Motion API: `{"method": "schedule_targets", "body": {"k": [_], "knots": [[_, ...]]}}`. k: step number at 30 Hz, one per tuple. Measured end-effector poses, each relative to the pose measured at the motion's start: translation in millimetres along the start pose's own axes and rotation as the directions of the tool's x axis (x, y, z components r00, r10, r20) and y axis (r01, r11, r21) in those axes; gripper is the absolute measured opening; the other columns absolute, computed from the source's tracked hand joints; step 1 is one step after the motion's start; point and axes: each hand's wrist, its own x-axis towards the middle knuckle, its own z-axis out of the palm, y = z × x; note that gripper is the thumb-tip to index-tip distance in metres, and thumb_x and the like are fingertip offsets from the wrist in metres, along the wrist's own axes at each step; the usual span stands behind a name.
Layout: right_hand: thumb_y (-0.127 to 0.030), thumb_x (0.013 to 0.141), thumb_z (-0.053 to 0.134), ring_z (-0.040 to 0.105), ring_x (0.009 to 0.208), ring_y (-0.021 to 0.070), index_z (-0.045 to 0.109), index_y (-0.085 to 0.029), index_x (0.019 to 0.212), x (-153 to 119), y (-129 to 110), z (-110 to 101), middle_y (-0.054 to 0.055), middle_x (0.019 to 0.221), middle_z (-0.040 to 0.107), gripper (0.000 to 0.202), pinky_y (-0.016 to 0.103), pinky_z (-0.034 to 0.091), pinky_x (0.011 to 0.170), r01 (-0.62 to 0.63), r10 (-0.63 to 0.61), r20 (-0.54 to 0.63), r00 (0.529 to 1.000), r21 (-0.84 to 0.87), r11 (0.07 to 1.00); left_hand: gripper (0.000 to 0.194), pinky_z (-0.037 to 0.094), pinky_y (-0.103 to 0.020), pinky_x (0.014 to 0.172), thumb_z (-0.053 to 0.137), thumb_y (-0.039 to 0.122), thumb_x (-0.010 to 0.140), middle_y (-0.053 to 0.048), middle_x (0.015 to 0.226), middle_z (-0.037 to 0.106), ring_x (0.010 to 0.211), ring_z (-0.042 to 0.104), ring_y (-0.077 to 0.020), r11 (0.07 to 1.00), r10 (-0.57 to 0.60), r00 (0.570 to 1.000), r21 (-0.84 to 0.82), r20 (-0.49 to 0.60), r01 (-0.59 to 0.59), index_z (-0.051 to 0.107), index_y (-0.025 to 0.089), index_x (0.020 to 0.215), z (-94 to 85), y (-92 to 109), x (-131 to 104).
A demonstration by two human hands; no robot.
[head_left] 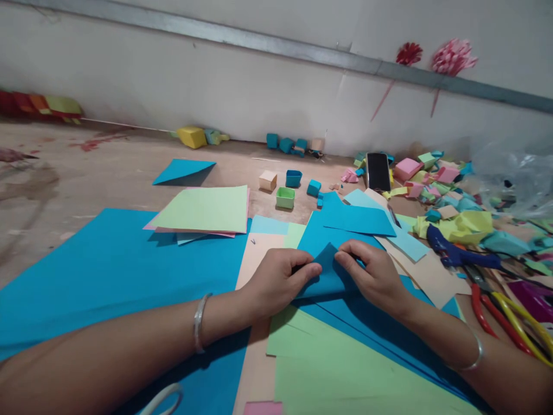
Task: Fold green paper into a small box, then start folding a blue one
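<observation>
A piece of blue paper (327, 271) with a pointed top is held between both hands over the stacked sheets. My left hand (287, 279) pinches its left side between thumb and fingers. My right hand (367, 271) grips the right side near the point, thumb against fingers. Beneath lie large blue sheets (181, 265) and green sheets (337, 369). Just behind the hands rests a loose blue piece (360, 220). Small folded boxes, one green (285, 198), one blue (294, 178) and one peach (268, 181), stand farther back.
On the right are a phone (378, 171), a blue glue gun (460, 255), red-handled pliers (484, 305), paper scraps (462, 227) and a plastic bag (514, 178). A green sheet stack (207, 210) lies back left. A white handle (166, 397) shows at the front edge.
</observation>
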Motion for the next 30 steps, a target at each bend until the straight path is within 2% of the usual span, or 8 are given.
{"method": "schedule_targets", "body": {"k": [7, 13, 19, 23, 27, 30], "knots": [[-0.037, 0.093, 0.048, 0.051, 0.064, 0.0141, 0.055, -0.022, 0.074, -0.3, -2.2, -0.5, -0.001, 0.069, 0.057, 0.025, 0.026, 0.040, 0.059, 0.001, -0.001, -0.001, 1.000, 0.024, 1.000, 0.040, 0.024, -0.023, 0.054, 0.048, 0.031, 0.091, 0.006, 0.054, 0.032, 0.054, 0.032, -0.0087, 0.997, 0.057, 0.998, 0.044, -0.016, -0.056, 0.035, 0.016, 0.056, 0.8, 2.4, 0.2], [-0.035, 0.091, 0.051, 0.060, 0.077, 0.0174, 0.060, -0.022, 0.088, -0.9, -0.5, -0.7, 0.003, 0.085, 0.066, 0.016, 0.028, 0.045, 0.069, 0.011, -0.011, -0.002, 1.000, 0.045, 0.999, 0.040, 0.025, -0.023, 0.054, 0.049, 0.031, 0.091, 0.006, 0.054, 0.036, 0.054, 0.036, -0.0089, 0.993, 0.072, 0.997, 0.093, 0.002, -0.072, 0.039, 0.016, 0.056, 0.9, 3.3, -0.7], [-0.034, 0.090, 0.051, 0.059, 0.075, 0.0174, 0.061, -0.023, 0.089, -0.7, -3.9, -2.7, 0.002, 0.083, 0.066, 0.015, 0.029, 0.046, 0.067, 0.019, -0.018, -0.003, 1.000, 0.053, 0.998, 0.038, 0.026, -0.024, 0.054, 0.048, 0.030, 0.092, 0.005, 0.054, 0.039, 0.054, 0.037, -0.0091, 0.987, 0.089, 0.996, 0.135, 0.021, -0.091, 0.045, 0.016, 0.058, 1.5, 3.4, -1.7], [-0.034, 0.092, 0.049, 0.057, 0.071, 0.0162, 0.058, -0.023, 0.081, -1.1, -10.2, -2.8, 0.001, 0.077, 0.063, 0.018, 0.028, 0.044, 0.065, 0.027, -0.027, -0.003, 1.000, 0.046, 0.999, 0.037, 0.025, -0.023, 0.054, 0.049, 0.029, 0.093, 0.005, 0.055, 0.041, 0.054, 0.037, -0.0088, 0.981, 0.117, 0.992, 0.148, 0.047, -0.123, 0.046, 0.016, 0.059, 1.9, 5.4, -2.7], [-0.033, 0.094, 0.047, 0.056, 0.070, 0.0161, 0.055, -0.024, 0.080, -2.6, -10.1, -2.7, 0.000, 0.076, 0.061, 0.018, 0.028, 0.043, 0.065, 0.050, -0.051, -0.076, 0.996, -0.014, 0.999, 0.035, 0.026, -0.022, 0.054, 0.053, 0.029, 0.091, 0.005, 0.056, 0.043, 0.055, 0.039, -0.0085, 0.980, 0.128, 0.990, 0.143, 0.060, -0.136, 0.048, 0.015, 0.059, 0.7, 8.5, -3.7], [-0.033, 0.094, 0.046, 0.057, 0.073, 0.0176, 0.054, -0.025, 0.082, -1.2, -3.2, -4.3, 0.001, 0.079, 0.061, 0.016, 0.030, 0.043, 0.068, 0.048, -0.058, -0.169, 0.984, -0.058, 0.997, 0.028, 0.029, -0.022, 0.054, 0.060, 0.031, 0.087, 0.004, 0.059, 0.051, 0.056, 0.043, -0.0090, 0.984, 0.098, 0.995, 0.145, 0.031, -0.102, 0.056, 0.016, 0.064, -0.6, 8.9, -4.0]]}}
